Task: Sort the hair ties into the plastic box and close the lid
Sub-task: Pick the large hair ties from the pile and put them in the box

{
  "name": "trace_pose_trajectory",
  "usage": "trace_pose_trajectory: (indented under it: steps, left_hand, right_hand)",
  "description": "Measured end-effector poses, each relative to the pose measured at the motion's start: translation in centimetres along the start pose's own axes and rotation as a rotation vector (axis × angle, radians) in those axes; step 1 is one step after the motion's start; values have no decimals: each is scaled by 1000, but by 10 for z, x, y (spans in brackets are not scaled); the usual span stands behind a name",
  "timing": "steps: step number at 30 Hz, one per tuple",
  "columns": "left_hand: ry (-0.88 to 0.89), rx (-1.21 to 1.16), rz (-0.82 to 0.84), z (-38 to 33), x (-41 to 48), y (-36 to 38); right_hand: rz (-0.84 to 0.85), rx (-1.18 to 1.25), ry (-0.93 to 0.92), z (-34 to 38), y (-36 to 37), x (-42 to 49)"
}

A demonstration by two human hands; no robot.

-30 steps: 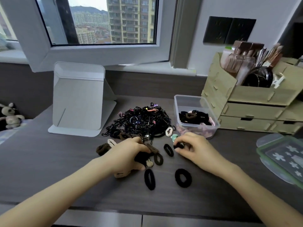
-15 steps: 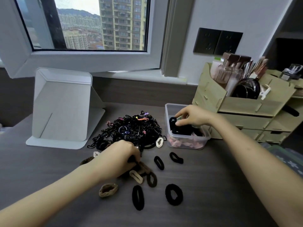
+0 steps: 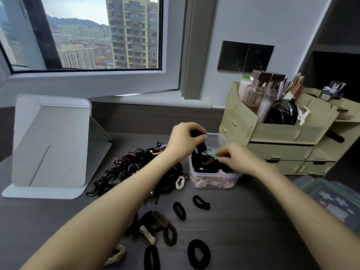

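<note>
The clear plastic box (image 3: 214,183) stands mid-desk, holding black, brown and pink hair ties. My left hand (image 3: 183,141) hovers over its left rim, fingers shut on a bunch of black hair ties (image 3: 198,133). My right hand (image 3: 236,157) is over the box's right side, pinching a mint-green hair tie (image 3: 212,153). A heap of thin black hair ties (image 3: 134,168) lies left of the box. Thicker loose ties, black (image 3: 198,254) and brown (image 3: 169,234), lie nearer me. The green-rimmed lid (image 3: 335,201) rests at the right edge.
A grey folding stand (image 3: 50,145) sits at the left of the desk. A wooden drawer organiser (image 3: 282,141) with brushes and bottles stands right behind the box. A window sill runs along the back.
My left hand has lifted from the loose ties on the desk and come over the box with black ties. My right hand has stayed at the box and now pinches a mint-green tie.
</note>
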State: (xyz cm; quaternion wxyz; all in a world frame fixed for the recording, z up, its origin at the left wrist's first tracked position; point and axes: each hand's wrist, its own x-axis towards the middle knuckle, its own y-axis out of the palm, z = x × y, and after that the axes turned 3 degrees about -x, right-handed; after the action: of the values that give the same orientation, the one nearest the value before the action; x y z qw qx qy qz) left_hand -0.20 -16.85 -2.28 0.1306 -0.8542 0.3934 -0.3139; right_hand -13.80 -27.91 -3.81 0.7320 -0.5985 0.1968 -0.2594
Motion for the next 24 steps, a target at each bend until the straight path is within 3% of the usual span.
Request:
trace_pose_trajectory:
  steps: [3,5,9,11,14,16,19,21,24]
  left_hand:
    - [-29,3,133,11,6,35]
    - [-14,139,260,22,4,45]
    - [78,327,478,39,1,39]
    - [122,422,577,43,1,35]
    - [190,641,720,39,1,34]
    - [199,775,797,34,3,35]
    - [159,845,838,29,4,37]
    - [144,792,796,28,3,36]
    - [179,722,566,31,-1,31]
  right_hand:
    - [-38,13,-46,-8,8,-7]
    - [-91,-9,-104,-13,6,-12]
    - [-341,-6,-140,-16,-4,-15]
    - [-382,-17,-155,-13,-6,-9]
    - [-147,55,-136,-7,0,-1]
    - [25,-34,-133,-8,9,0]
    - [119,-66,-84,-10,14,-5]
    - [153,-79,-47,-12,11,-8]
    - [248,-13,1,-9,7,-12]
